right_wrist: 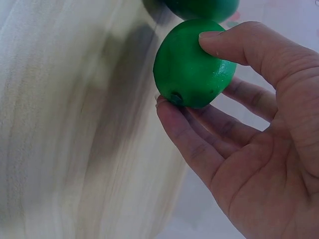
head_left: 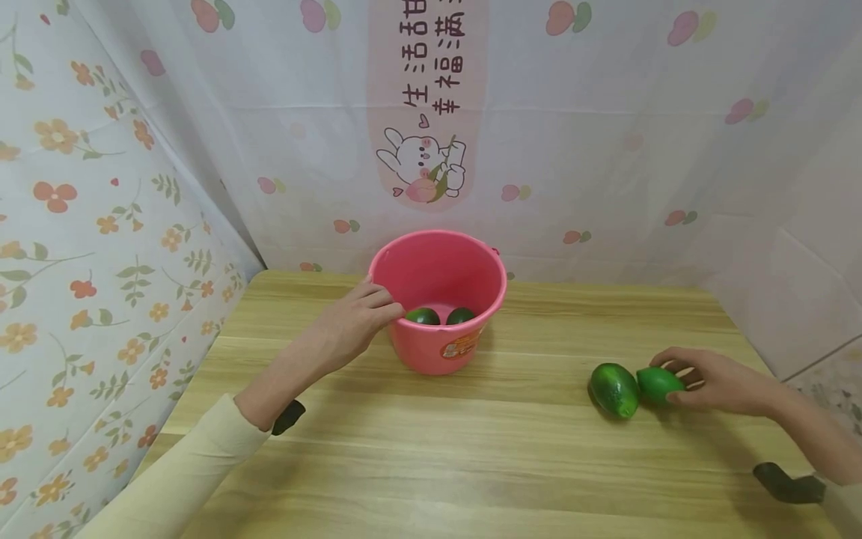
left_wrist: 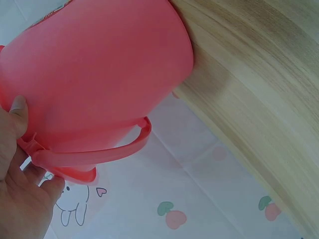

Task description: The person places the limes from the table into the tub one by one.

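A pink bucket [head_left: 431, 352] stands upright on the table, with two dark green fruits [head_left: 423, 316] visible inside. My left hand [head_left: 357, 314] grips its rim at the left. In the left wrist view the thumb [left_wrist: 19, 114] lies against the bucket's outer wall, beside the handle joint. Over at the right, my right hand [head_left: 714, 382] holds a bright green lime [head_left: 658, 385] between thumb and fingers. The right wrist view shows the thumb [right_wrist: 219, 44] on one side of the lime [right_wrist: 192, 64] and fingers on the other. Left of it sits a larger dark green fruit [head_left: 614, 391] with a yellowish tip.
The wooden table [head_left: 471, 464] ends at the back against a white printed curtain [head_left: 606, 150]. A flowered cloth [head_left: 101, 262] hangs along the left side. The bucket's pink handle [left_wrist: 104, 154] hangs down its outer side.
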Demonstrator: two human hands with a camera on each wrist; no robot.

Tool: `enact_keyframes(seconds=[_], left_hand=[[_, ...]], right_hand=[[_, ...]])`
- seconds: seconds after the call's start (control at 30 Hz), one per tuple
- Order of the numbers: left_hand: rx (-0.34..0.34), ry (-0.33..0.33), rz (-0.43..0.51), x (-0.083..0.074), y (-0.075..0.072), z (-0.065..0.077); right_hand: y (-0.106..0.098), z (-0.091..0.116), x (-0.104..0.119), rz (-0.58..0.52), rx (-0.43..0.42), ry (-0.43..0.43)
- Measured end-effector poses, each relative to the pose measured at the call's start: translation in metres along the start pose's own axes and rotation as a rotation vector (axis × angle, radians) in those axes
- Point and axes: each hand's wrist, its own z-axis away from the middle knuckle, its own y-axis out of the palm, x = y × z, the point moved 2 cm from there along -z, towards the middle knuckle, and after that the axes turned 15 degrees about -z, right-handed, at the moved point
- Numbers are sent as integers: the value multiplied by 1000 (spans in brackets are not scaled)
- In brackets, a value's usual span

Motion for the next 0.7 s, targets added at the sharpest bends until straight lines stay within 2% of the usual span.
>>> enact_keyframes(seconds=[0.33,0.7], left_hand=[[8,-12,1,0,0,0],[-3,-4,-7,0,0,1]], right_hand=[[-4,0,5,56,-44,-38],[-10,1,11,34,-63,-38]])
